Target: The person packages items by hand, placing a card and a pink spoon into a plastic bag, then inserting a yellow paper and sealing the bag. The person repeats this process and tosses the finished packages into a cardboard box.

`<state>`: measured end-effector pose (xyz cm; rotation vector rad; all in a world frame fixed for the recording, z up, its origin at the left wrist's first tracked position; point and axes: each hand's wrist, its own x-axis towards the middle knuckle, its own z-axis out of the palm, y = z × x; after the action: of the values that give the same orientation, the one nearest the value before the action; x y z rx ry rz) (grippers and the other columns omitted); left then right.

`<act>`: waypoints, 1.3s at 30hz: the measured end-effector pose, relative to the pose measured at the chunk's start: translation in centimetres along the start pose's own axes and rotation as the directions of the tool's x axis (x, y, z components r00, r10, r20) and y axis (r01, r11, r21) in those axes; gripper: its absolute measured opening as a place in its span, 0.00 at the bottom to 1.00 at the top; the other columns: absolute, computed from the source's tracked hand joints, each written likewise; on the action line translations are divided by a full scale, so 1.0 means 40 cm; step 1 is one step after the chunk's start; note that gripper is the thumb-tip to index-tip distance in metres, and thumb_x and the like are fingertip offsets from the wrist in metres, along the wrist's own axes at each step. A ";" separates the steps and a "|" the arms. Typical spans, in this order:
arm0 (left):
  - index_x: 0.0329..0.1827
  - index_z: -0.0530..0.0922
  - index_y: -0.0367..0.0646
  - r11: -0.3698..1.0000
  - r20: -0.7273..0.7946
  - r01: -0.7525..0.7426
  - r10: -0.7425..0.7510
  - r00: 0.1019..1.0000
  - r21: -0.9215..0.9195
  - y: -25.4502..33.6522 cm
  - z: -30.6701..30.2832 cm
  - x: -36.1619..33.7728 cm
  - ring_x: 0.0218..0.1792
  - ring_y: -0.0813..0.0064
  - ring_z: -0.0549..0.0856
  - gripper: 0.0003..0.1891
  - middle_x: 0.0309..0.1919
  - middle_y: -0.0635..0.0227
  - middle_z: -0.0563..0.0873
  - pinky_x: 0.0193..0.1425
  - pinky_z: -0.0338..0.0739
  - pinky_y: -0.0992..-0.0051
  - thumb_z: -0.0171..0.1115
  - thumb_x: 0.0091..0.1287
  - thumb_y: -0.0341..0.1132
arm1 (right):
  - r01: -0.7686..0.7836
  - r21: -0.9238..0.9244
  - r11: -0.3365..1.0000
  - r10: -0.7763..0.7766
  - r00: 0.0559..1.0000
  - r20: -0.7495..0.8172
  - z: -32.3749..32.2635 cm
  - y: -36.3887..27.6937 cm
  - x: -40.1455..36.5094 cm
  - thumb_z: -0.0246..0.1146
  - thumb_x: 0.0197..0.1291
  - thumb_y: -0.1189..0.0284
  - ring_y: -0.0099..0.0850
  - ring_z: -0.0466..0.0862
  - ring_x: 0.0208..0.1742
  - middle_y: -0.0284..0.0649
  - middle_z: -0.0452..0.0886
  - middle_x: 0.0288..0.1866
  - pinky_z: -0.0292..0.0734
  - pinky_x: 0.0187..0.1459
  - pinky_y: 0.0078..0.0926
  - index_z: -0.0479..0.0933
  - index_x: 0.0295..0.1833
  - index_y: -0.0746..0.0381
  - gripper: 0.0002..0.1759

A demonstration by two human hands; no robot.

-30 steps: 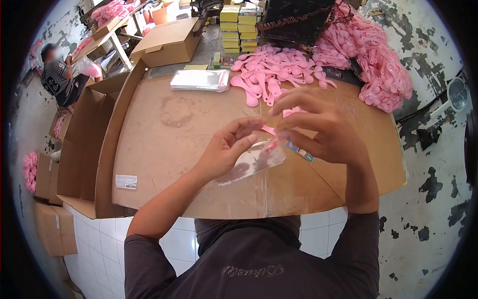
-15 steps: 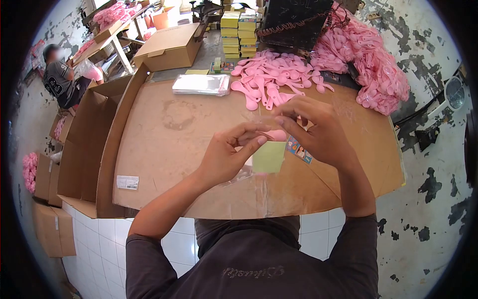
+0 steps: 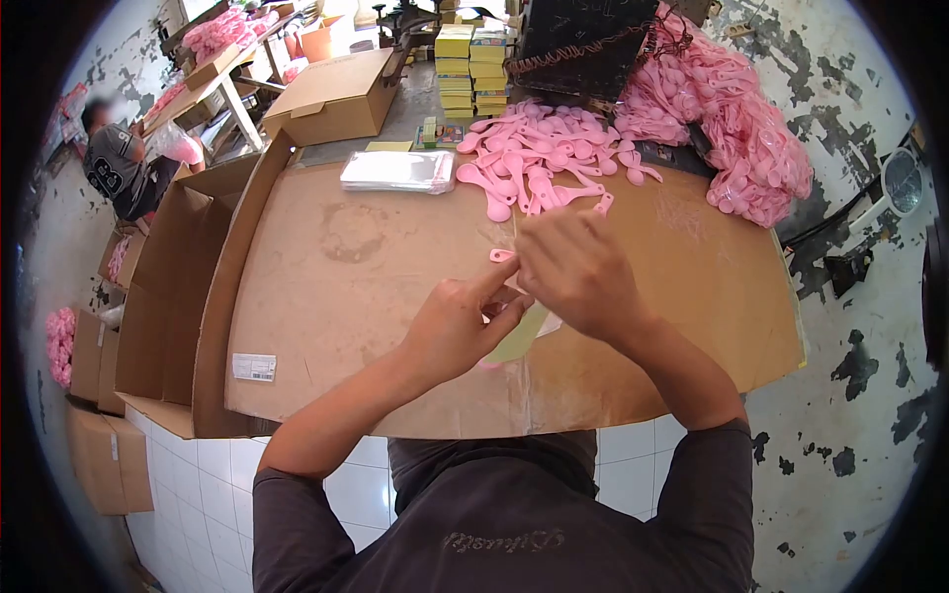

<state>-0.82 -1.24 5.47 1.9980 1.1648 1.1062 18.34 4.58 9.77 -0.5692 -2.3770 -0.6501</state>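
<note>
Two hands: the left hand (image 3: 455, 331) and the right hand (image 3: 578, 277) meet above the middle of the tabletop (image 3: 326, 296), nearer its front edge, fingertips almost touching.
Left hand: thumb and forefinger are pinched together on a clear bag (image 3: 526, 334); the other fingers are curled underneath.
Right hand: seen from the back, fingers bent down together at the top of the bag; whether they grip anything I cannot tell, as the hand hides its own fingertips.
Bag: hangs between both hands, tilted, with a yellow-green card (image 3: 520, 341) inside.
Spoon: one pink spoon (image 3: 501, 255) shows only its handle end, sticking out just beside the left forefinger and the right fingers.
Tabletop: covered with brown cardboard; a white label (image 3: 254, 367) sits near the front left corner.
Back edge: a flat stack of clear bags (image 3: 398, 170) lies left of a loose pile of pink spoons (image 3: 539, 148).
Back right corner: a heap of bagged spoons (image 3: 736, 109) beside a black crate (image 3: 583, 40).
Behind the table: a closed box (image 3: 336, 94) and stacks of yellow boxes (image 3: 473, 59).
Left edge: an open carton (image 3: 163, 267) stands against it.
Far left: another person (image 3: 117, 163) sits well apart.
</note>
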 end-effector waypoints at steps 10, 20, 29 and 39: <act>0.69 0.78 0.33 0.800 0.091 0.231 -0.218 0.972 -0.553 -0.056 -0.042 0.017 0.50 0.81 0.90 0.19 0.50 0.60 0.93 0.53 0.85 0.78 0.63 0.79 0.30 | -0.461 0.792 -0.399 0.341 0.727 0.596 -0.134 0.360 -0.270 0.61 0.74 0.73 0.23 0.81 0.37 0.33 0.79 0.33 0.77 0.39 0.22 0.78 0.46 0.65 0.06; 0.68 0.77 0.29 0.753 0.061 0.243 -0.261 0.964 -0.611 -0.056 -0.030 0.023 0.53 0.75 0.90 0.18 0.51 0.55 0.92 0.60 0.84 0.75 0.62 0.80 0.29 | -0.606 -0.418 0.677 0.664 0.748 -0.011 -0.083 0.441 -0.427 0.63 0.66 0.80 0.48 0.87 0.53 0.52 0.87 0.54 0.81 0.54 0.38 0.81 0.60 0.67 0.17; 0.66 0.79 0.29 0.761 0.027 0.195 -0.227 0.974 -0.619 -0.076 0.002 0.020 0.53 0.74 0.90 0.17 0.51 0.57 0.92 0.59 0.85 0.74 0.62 0.80 0.30 | -0.637 0.764 0.102 0.224 0.763 0.606 0.016 0.028 -0.116 0.67 0.71 0.75 0.22 0.86 0.49 0.37 0.88 0.53 0.80 0.51 0.25 0.77 0.68 0.65 0.21; 0.63 0.83 0.33 0.736 0.086 0.291 -0.303 0.949 -0.611 -0.102 0.011 0.018 0.49 0.77 0.90 0.15 0.51 0.60 0.92 0.54 0.87 0.75 0.64 0.79 0.33 | -0.585 0.796 -0.158 0.396 0.700 0.594 0.083 0.035 -0.161 0.66 0.73 0.76 0.18 0.83 0.44 0.34 0.86 0.45 0.80 0.46 0.21 0.82 0.60 0.67 0.13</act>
<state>-1.95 1.23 2.31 1.2423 0.9209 1.1479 22.33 6.04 3.73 -0.7666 -1.7472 1.4470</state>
